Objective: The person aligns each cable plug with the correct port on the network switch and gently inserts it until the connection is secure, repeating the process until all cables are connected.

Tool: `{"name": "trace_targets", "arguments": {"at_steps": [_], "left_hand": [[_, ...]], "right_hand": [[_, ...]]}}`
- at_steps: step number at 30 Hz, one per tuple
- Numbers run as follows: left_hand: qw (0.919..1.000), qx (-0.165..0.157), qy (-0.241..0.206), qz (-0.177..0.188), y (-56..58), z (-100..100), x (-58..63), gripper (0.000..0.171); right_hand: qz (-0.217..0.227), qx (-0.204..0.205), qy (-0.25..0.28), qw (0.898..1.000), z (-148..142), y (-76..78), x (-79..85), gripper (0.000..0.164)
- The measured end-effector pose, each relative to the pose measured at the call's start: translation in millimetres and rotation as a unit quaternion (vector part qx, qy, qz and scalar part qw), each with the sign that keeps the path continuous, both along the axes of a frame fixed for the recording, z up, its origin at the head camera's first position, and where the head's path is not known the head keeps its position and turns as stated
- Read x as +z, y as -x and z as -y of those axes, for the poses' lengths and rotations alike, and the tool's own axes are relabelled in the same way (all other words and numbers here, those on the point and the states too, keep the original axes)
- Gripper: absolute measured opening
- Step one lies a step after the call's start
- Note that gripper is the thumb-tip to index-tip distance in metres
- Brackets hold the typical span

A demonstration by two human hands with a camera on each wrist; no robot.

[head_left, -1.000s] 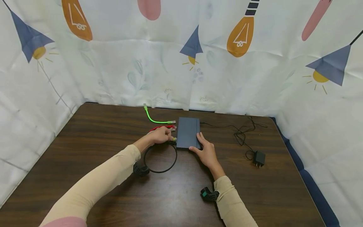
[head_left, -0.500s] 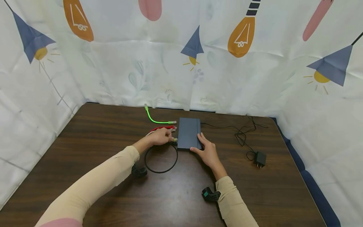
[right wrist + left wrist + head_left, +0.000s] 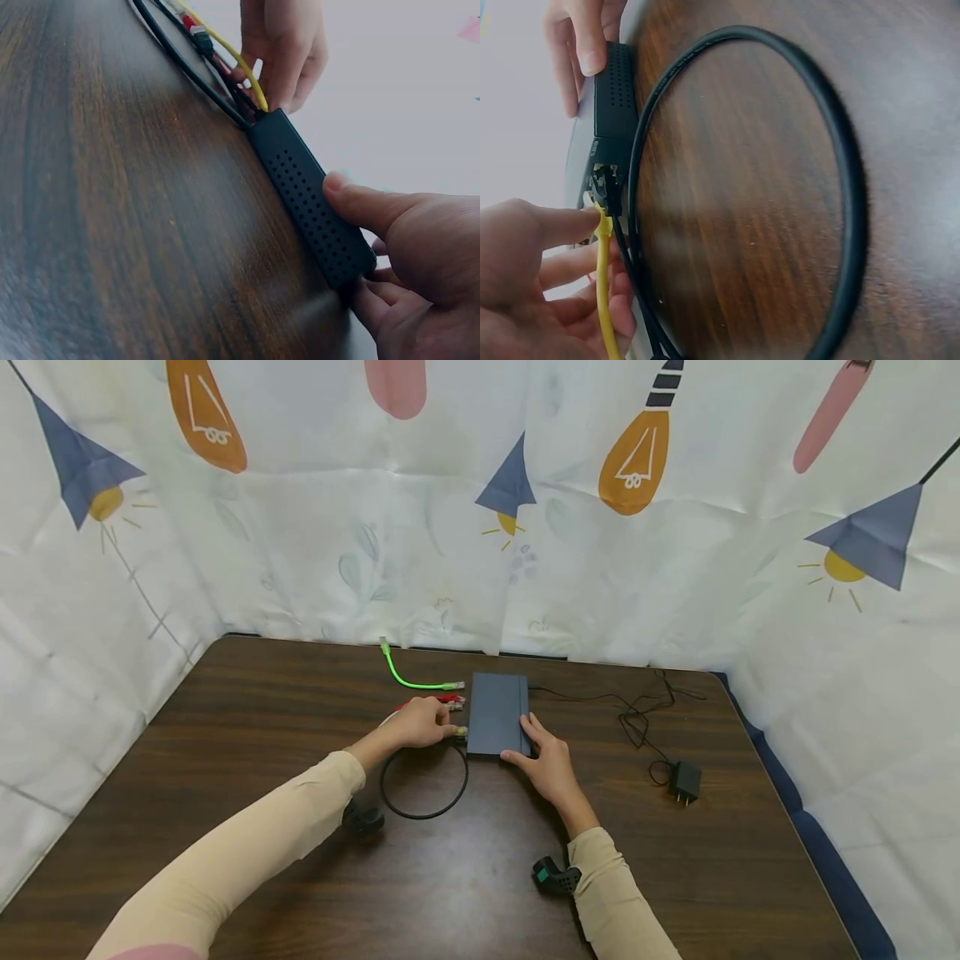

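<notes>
A dark blue-grey network switch [image 3: 497,714] lies flat on the table. My left hand [image 3: 417,723] pinches the yellow Ethernet cable [image 3: 602,277] close behind its plug, at the ports on the switch's left side. Just beside it, a black Ethernet cable [image 3: 851,187] has its plug [image 3: 609,186] in a port, and the rest loops over the tabletop. Whether the yellow plug is fully seated is hidden by the fingers and the black plug. At the near right corner of the switch, my right hand [image 3: 549,767] grips it, thumb on the vented side [image 3: 304,210].
A green cable [image 3: 412,682] and a red cable [image 3: 448,698] lie left of the switch, their plugs toward it. On the right, a thin black cord [image 3: 633,718] runs from the switch to a power adapter [image 3: 685,781]. Printed cloth [image 3: 420,552] hangs behind the table [image 3: 247,718].
Both hands stay almost where they were. My left hand and wrist have shifted very slightly, still pinching the yellow Ethernet cable at the switch; the right hand keeps its grip.
</notes>
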State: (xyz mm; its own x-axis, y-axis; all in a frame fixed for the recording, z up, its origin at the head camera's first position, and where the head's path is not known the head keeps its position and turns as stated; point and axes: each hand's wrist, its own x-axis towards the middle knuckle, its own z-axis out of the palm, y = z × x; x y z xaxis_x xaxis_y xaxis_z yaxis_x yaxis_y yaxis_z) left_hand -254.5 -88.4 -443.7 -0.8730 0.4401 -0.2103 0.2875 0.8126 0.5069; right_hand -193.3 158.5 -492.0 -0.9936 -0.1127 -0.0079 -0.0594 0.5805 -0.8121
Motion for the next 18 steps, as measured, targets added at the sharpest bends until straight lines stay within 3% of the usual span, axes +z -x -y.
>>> {"name": "trace_targets", "arguments": {"at_steps": [10,18], "left_hand": [[0.9995,0.013,-0.021,-0.022,-4.8,3.9,1.5,0.012],[0.997,0.017,-0.059,-0.046,-4.4,8.8,4.3,0.008]], "right_hand": [[0.004,-0.007,0.03,1.0,0.2,-0.8,1.3,0.08],[-0.012,-0.012,0.059,0.998,1.8,-0.7,2.8,0.078]]}}
